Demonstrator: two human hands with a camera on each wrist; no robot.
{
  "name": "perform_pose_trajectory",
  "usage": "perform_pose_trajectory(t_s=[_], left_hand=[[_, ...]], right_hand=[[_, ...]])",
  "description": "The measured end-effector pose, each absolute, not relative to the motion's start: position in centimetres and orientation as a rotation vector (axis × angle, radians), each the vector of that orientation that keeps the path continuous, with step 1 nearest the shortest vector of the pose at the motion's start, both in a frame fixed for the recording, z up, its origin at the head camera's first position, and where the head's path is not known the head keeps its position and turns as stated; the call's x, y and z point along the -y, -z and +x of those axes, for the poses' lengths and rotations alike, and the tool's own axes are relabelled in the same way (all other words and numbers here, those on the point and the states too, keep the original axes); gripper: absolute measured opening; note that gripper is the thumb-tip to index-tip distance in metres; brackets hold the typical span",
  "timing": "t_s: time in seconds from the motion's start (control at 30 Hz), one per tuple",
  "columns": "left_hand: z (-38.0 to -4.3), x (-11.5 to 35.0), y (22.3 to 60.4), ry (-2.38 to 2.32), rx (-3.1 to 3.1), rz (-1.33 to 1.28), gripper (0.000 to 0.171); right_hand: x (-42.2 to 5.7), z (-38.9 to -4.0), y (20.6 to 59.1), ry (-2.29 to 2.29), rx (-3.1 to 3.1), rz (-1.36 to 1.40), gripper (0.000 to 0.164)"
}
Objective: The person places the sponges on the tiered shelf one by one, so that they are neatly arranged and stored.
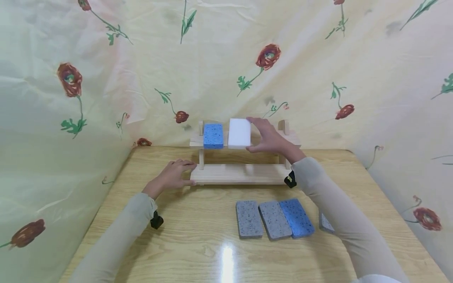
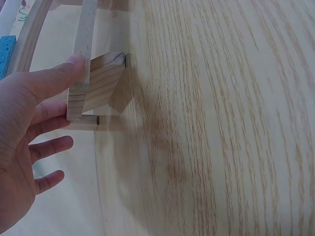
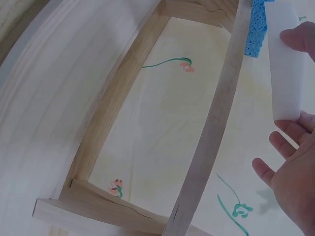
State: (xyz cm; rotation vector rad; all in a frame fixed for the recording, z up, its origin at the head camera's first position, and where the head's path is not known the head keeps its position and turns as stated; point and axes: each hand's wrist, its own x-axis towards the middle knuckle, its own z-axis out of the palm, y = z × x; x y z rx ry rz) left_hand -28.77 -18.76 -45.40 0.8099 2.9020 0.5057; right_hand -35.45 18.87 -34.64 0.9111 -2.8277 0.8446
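My right hand [image 1: 269, 138] holds a white sponge [image 1: 238, 133] by its right side, thumb at the near edge and fingers at the far edge. The white sponge is at the upper tier of a two-tier wooden shelf [image 1: 244, 173]. Beside it, a blue sponge [image 1: 213, 135] sits on that tier, toward the left end. My left hand [image 1: 172, 174] grips the left end of the lower tier. In the left wrist view, the thumb of the left hand [image 2: 22, 132] presses on the wooden board [image 2: 82, 73], two fingers lie behind it, and the others are spread.
On the table [image 1: 198, 236] in front of the shelf lie two grey sponges, one [image 1: 249, 219] apart and one [image 1: 275, 221] against a blue sponge [image 1: 297, 218]. Another grey sponge [image 1: 325, 223] is partly hidden by my right sleeve. A flowered cloth [image 1: 219, 59] hangs behind.
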Motion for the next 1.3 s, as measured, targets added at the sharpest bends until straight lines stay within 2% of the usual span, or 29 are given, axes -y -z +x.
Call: perform_pose_trajectory(t_s=[1.3], left_hand=[[-28.5,18.9,45.3,-0.521,-2.912,0.882,0.073]], right_hand=[[-18.3,-37.9,36.1,-0.792,2.860,0.939,0.113]])
